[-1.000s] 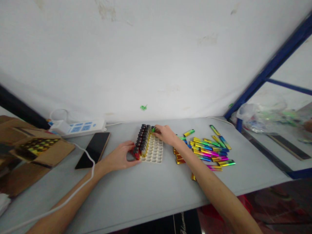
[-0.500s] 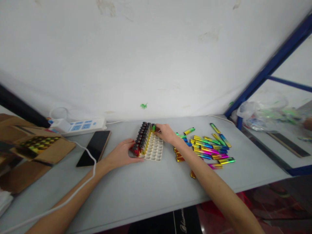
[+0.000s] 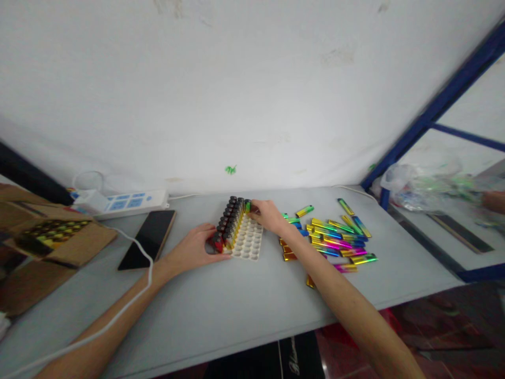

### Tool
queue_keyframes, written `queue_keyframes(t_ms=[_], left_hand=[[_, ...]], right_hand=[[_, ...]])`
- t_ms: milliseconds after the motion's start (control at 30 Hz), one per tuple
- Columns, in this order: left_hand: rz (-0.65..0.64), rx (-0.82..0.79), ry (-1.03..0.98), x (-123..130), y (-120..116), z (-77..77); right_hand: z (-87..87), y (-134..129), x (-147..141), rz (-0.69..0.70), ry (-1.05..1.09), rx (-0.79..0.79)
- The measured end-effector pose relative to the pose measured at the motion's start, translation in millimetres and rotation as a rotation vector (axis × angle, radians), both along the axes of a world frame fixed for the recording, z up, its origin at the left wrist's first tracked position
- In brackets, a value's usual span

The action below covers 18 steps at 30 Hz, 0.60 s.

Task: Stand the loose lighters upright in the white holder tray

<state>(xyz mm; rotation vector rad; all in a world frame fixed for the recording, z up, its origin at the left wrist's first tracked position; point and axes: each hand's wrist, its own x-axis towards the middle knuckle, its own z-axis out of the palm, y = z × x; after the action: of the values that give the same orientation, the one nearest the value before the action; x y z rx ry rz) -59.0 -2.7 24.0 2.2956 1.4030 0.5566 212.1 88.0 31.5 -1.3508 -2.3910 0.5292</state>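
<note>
The shiny green-and-yellow cylindrical tube with a dark top (image 3: 248, 206) stands upright at the far end of the off-white plastic tray with round cups (image 3: 248, 243), just left of your right hand's fingertips and ahead of your left hand. Its long axis is roughly vertical, while the tray's long axis runs away from you toward the wall. The two packed columns of black-topped, metallic tubes (image 3: 235, 217) rise directly on the tube's left; bare cups lie nearer you on its right. Your right hand (image 3: 266, 215) is clearly the nearer one: its thumb and fingers are drawn together, pinching the tube from the right. You cannot tell whether the tube's base sits fully in its cup. Your left hand (image 3: 196, 246) is spread in a wide curve around the tray's near-left corner, thumb along the near edge, fingers beside the red, black-topped tube (image 3: 218, 242); how firmly it presses there cannot be told. The loose heap of multicoloured metallic tubes (image 3: 333, 238) lies on the grey desk (image 3: 252, 300), right of the tray.
</note>
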Motion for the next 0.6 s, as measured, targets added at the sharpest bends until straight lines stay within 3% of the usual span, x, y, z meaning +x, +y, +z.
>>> queue_keyframes(t_ms=[600], left_hand=[[0.004,-0.038,0.049,1.4,1.2,1.7]], right_hand=[[0.5,0.7,-1.8,0.003,0.022,-0.010]])
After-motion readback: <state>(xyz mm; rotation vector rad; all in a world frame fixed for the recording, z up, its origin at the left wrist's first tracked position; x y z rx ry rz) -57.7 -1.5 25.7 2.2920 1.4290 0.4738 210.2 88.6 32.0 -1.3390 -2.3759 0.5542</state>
